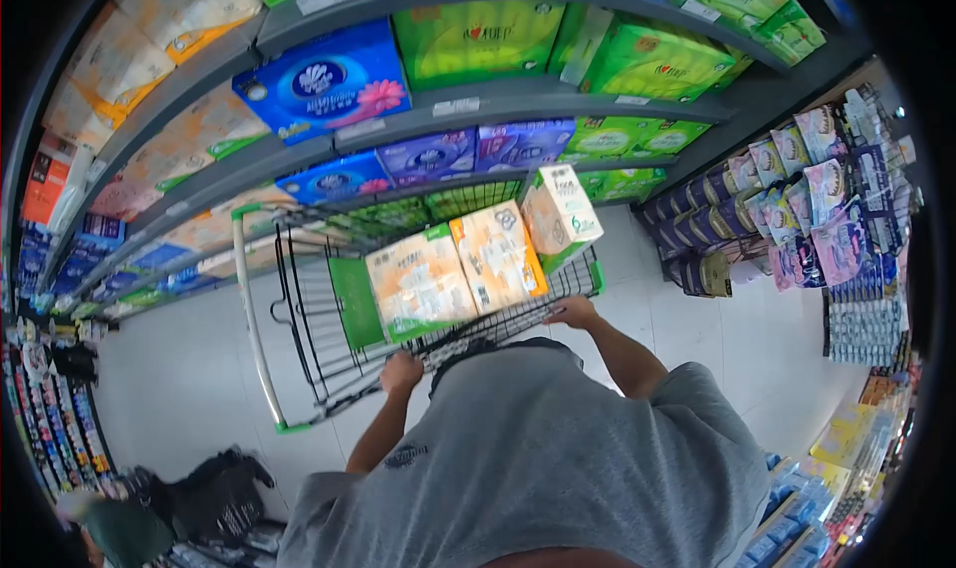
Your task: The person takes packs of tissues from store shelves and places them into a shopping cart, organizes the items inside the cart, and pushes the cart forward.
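Observation:
A wire shopping cart with green corners stands across in front of my body. My left hand is closed round the cart's near side rim. Further right, my right hand grips the same rim near a green corner. Inside the cart lie a tissue pack with a green edge and an orange-edged tissue pack, side by side. A white and green box stands at the cart's right end. A green panel is left of the packs.
Shelves of blue, purple and green tissue packs curve along the cart's far side. Hanging pouches fill a rack on the right. At the lower left is a person in a dark cap, near a black garment. Pale floor tiles surround the cart.

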`<state>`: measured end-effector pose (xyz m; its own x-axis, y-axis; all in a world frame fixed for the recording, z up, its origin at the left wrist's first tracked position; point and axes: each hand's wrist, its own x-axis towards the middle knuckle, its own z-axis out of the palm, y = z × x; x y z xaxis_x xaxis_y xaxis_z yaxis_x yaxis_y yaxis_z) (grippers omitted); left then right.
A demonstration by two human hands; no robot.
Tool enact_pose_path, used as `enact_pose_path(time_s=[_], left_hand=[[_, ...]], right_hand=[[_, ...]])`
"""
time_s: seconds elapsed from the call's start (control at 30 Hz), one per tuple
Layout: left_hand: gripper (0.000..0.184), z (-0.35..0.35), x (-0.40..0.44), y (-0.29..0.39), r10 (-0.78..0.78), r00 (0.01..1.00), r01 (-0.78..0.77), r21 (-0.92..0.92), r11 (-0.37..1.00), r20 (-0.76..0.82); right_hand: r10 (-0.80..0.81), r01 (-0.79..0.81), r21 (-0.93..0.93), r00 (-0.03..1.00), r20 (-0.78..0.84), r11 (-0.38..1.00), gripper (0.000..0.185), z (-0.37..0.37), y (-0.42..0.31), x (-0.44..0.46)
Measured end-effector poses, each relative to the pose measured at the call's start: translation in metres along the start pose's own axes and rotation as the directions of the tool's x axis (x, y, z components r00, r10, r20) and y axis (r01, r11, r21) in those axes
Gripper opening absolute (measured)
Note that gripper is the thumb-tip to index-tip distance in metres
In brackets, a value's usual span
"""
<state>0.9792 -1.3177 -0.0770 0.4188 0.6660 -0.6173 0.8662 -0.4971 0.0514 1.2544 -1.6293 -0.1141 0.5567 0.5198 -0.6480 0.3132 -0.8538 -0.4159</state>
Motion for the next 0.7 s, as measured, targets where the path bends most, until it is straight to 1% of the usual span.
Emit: enact_pose_path(time_s=[0.07,0.13,0.2,0.27,0.33,0.4,0.47,0.5,0.53,0.57,0.6,0.63,0.67,0.7], left_hand=[[0.031,-0.002,0.000,0.001,-0.018,0.999,0.017,-0.030,0.999,-0.029],[0.030,-0.009,-0.005,0.005,0.004,0.999,-0.006,-0.073,0.997,-0.035],[0.028,-0.003,-0.001,0.004,0.003,0.996,-0.011,-0.089,0.996,-0.089],[0.026,0.001,0.000,0.004,0.017,0.989,-0.032,-0.096,0.995,-0.145],[0.023,0.000,-0.004,0.005,0.036,0.983,-0.056,-0.105,0.993,-0.181],[0.021,0.005,-0.002,0.003,0.094,0.973,-0.127,-0.147,0.981,-0.209],[0.021,0.010,0.000,0.001,0.110,0.971,-0.149,-0.176,0.973,-0.214],[0.021,0.010,0.001,0.000,0.141,0.969,-0.182,-0.199,0.963,-0.204],[0.021,0.008,0.001,0.001,0.171,0.966,-0.212,-0.218,0.953,-0.193],[0.021,0.010,0.008,-0.001,0.216,0.963,-0.254,-0.275,0.927,-0.159],[0.021,0.007,0.018,0.002,0.218,0.962,-0.257,-0.275,0.926,-0.165],[0.020,0.002,0.031,0.007,0.366,0.914,-0.405,-0.308,0.861,-0.178],[0.019,-0.007,0.041,0.011,0.498,0.845,-0.535,-0.335,0.776,-0.195],[0.020,-0.028,0.051,0.020,0.524,0.802,-0.596,-0.317,0.738,-0.287]], right_hand=[[-0.019,0.019,-0.017,1.000,-0.012,1.000,0.062,0.005,0.007,0.006],[0.049,-0.049,0.000,0.999,0.005,0.999,0.063,0.002,0.004,0.001],[0.073,-0.073,-0.039,0.997,-0.005,0.997,0.064,-0.004,-0.005,-0.003],[0.074,-0.074,-0.014,0.997,-0.009,0.997,0.067,0.002,0.003,0.006],[0.032,-0.029,-0.052,0.999,0.044,0.998,0.073,0.005,0.013,0.018],[-0.031,0.044,-0.185,0.997,0.076,0.982,0.080,0.002,0.016,0.027],[-0.079,0.086,-0.195,0.996,0.039,0.977,0.075,-0.005,0.011,0.029],[-0.081,0.084,-0.196,0.996,0.027,0.977,0.075,-0.012,0.008,0.034],[-0.085,0.104,-0.251,0.993,0.083,0.962,0.067,-0.024,-0.006,0.035],[-0.084,0.124,-0.306,0.987,0.140,0.944,0.060,-0.037,-0.022,0.034],[-0.086,0.124,-0.307,0.987,0.135,0.943,0.060,-0.053,-0.041,0.031],[-0.160,0.169,-0.220,0.986,0.055,0.961,0.050,-0.075,-0.063,0.028],[-0.230,0.225,-0.132,0.973,-0.026,0.965,0.041,-0.098,-0.079,0.030],[-0.328,0.322,-0.072,0.940,-0.090,0.944,0.035,-0.123,-0.087,0.040]])
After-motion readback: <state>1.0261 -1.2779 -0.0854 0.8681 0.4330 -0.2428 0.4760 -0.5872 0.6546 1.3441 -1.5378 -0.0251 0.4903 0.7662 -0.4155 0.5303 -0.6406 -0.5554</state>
